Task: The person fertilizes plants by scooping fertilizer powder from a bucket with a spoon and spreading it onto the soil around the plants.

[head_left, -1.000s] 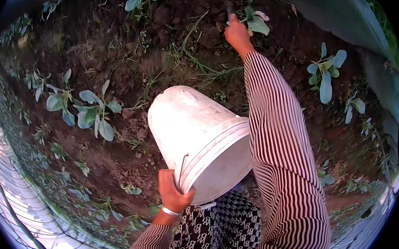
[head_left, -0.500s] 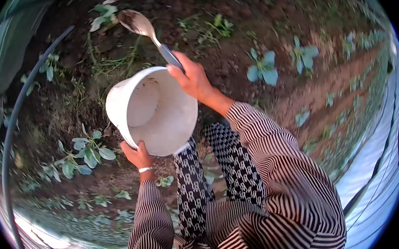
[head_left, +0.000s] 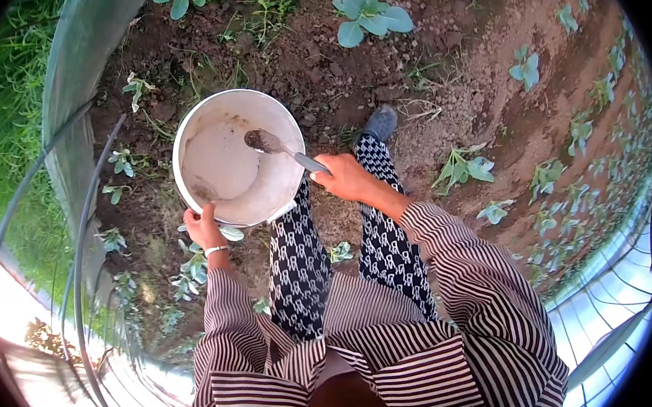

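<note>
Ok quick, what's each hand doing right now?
Left hand: closed on the rim of the white bucket.
Right hand: closed, holding the grey-handled spoon.

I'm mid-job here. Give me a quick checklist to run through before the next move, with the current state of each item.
1. Left hand gripping the white bucket at its rim: ok.
2. Right hand closed on the handle of the spoon: ok.
3. Spoon's bowl within the bucket's opening, as seen from above: ok.
4. Spoon's bowl clean: not ok, dark, soil-like matter on it.
5. Bucket interior clean: not ok, dark residue low on the wall.
6. Spoon clear of the bucket's bottom: cannot tell, one view hides the depth.
</note>
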Available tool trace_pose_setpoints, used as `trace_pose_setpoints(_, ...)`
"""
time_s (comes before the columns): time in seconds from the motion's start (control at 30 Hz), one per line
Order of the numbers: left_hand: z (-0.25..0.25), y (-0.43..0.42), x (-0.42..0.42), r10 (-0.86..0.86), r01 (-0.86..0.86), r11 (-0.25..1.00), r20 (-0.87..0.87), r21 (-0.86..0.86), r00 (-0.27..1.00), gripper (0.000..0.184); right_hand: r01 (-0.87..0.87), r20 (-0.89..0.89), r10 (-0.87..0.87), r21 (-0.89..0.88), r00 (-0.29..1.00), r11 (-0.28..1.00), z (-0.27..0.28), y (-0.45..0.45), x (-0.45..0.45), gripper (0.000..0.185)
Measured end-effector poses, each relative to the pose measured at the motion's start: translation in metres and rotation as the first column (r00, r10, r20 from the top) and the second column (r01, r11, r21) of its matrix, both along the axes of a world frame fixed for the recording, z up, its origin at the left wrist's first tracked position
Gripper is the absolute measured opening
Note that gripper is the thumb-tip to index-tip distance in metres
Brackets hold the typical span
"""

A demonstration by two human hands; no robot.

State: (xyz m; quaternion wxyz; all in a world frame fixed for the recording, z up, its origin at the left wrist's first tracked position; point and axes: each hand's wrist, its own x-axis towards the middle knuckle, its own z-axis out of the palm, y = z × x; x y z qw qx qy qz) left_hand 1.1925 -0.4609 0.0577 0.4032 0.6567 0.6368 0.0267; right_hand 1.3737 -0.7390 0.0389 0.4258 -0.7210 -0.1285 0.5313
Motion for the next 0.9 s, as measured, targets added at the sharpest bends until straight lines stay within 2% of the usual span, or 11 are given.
trace_pose_setpoints(0.1, 0.038, -0.017, 0.011, -0.11, 0.109, 0.991, 0.017, 0.077, 0.994, 0.017, -0.018, 0.012, 0.018, 0.0, 1.0, 1.0, 0.013, -0.023, -0.001, 0.031)
trace_pose_setpoints(0.17, 0.065, -0.041, 0.039, -0.092, 0.085, 0.995, 0.13, 0.061, 0.987, 0.021, -0.045, 0.036, 0.047, -0.042, 0.998, 0.998, 0.025, -0.037, -0.001, 0.03)
trace_pose_setpoints(0.3, 0.099, -0.083, 0.087, -0.276, 0.275, 0.957, 0.001, 0.095, 0.961, 0.024, -0.038, -0.002, 0.038, -0.09, 0.999, 0.995, 0.043, -0.068, 0.018, 0.034)
trace_pose_setpoints(0.37, 0.104, -0.111, 0.113, -0.334, 0.338, 0.929, -0.049, 0.149, 0.941, 0.032, -0.001, -0.029, -0.001, -0.09, 1.0, 0.996, 0.046, -0.083, 0.036, 0.039)
trace_pose_setpoints(0.4, 0.103, -0.121, 0.126, -0.308, 0.299, 0.946, 0.053, 0.128, 0.95, 0.033, -0.007, 0.011, 0.009, -0.114, 1.0, 0.993, 0.047, -0.087, 0.047, 0.037)
trace_pose_setpoints(0.43, 0.096, -0.124, 0.132, -0.296, 0.285, 0.95, 0.072, 0.131, 0.953, 0.033, -0.006, 0.056, 0.013, -0.14, 0.998, 0.99, 0.046, -0.089, 0.061, 0.036)
trace_pose_setpoints(0.53, 0.104, -0.145, 0.168, -0.277, 0.273, 0.96, 0.072, 0.064, 0.958, 0.028, -0.056, 0.168, 0.095, -0.224, 0.981, 0.973, 0.022, -0.08, 0.09, 0.032)
trace_pose_setpoints(0.6, 0.104, -0.158, 0.184, -0.288, 0.285, 0.957, 0.091, 0.051, 0.953, 0.023, -0.015, 0.257, 0.075, -0.229, 0.964, 0.973, 0.002, -0.071, 0.11, 0.031)
trace_pose_setpoints(0.73, 0.11, -0.182, 0.221, -0.329, 0.329, 0.944, 0.052, 0.019, 0.943, 0.025, 0.092, 0.318, -0.006, -0.258, 0.948, 0.962, -0.046, -0.053, 0.142, 0.029)
trace_pose_setpoints(0.83, 0.105, -0.185, 0.248, -0.354, 0.354, 0.935, 0.01, 0.013, 0.935, 0.032, 0.028, 0.441, 0.06, -0.191, 0.895, 0.981, -0.113, -0.06, 0.155, 0.027)
trace_pose_setpoints(0.9, 0.101, -0.178, 0.265, -0.319, 0.319, 0.947, -0.003, -0.031, 0.948, 0.035, 0.119, 0.006, -0.121, -0.238, 0.993, 0.964, -0.094, -0.066, 0.191, 0.026)
